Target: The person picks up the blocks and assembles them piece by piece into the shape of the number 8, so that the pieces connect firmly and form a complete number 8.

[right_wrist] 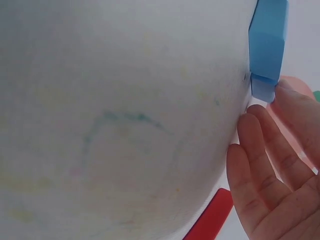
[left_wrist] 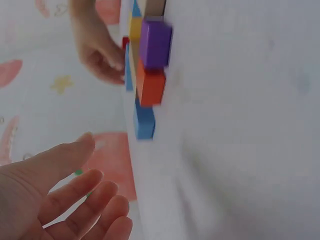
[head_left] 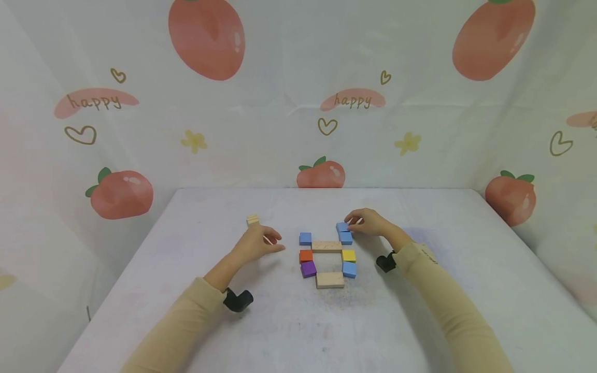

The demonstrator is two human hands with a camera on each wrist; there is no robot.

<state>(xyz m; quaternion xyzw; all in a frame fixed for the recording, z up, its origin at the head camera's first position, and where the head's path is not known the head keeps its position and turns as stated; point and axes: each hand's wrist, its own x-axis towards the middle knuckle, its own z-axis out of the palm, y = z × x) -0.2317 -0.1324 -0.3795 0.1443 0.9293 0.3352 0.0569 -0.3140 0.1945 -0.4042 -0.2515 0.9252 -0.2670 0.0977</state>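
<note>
My right hand (head_left: 370,223) pinches a blue block (head_left: 342,227) at the far right end of a block layout. In the right wrist view, the thumb meets the end of this blue block (right_wrist: 263,89), beyond a nearer blue block (right_wrist: 268,42). The index finger is mostly hidden there. My left hand (head_left: 254,243) hovers left of the layout, fingers relaxed and holding nothing. Its nearest blocks are a blue block (head_left: 305,239), an orange-red block (head_left: 306,256) and a purple block (head_left: 308,269). A long wooden block (head_left: 326,247) spans the middle.
A second wooden block (head_left: 330,280) lies at the near end, by a yellow block (head_left: 349,255) and a blue one (head_left: 349,269). Small wooden pieces (head_left: 252,219) sit beyond the left hand. A straight-edged red thing (right_wrist: 212,215) shows below the right hand.
</note>
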